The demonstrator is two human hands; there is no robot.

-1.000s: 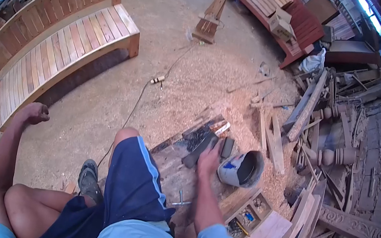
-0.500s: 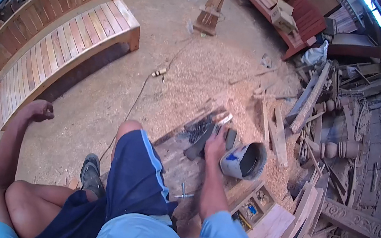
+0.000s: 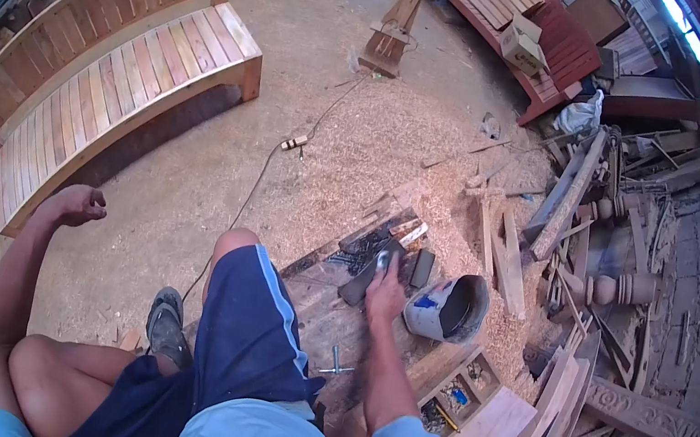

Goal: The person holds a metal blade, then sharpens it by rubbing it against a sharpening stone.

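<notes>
My right hand point(image 3: 386, 299) reaches down to the work board point(image 3: 321, 311), with its fingers closed on a small shiny metal piece point(image 3: 383, 261) whose kind I cannot make out. That piece is over a dark flat block point(image 3: 354, 290), partly hidden by the hand. Another dark block point(image 3: 422, 269) lies just to the right, beside a paint-stained bucket point(image 3: 446, 307) of dark liquid. My left hand point(image 3: 79, 206) hangs in the air near the curved bench point(image 3: 128, 79), its fingers curled in and nothing seen in them. A metal T-shaped tool point(image 3: 335, 364) lies near my knee.
A divided wooden box point(image 3: 458, 391) with small items is by my right arm. Wood strips point(image 3: 549, 409) and turned posts point(image 3: 625, 288) are piled at the right. A cord with a connector point(image 3: 294, 143) crosses the shavings. A red bench point(image 3: 548, 57) stands at the back.
My right hand has drawn back a little toward me over the dark block, and the metal piece now shows. The left hand stays nearly in place. The view has shifted slightly.
</notes>
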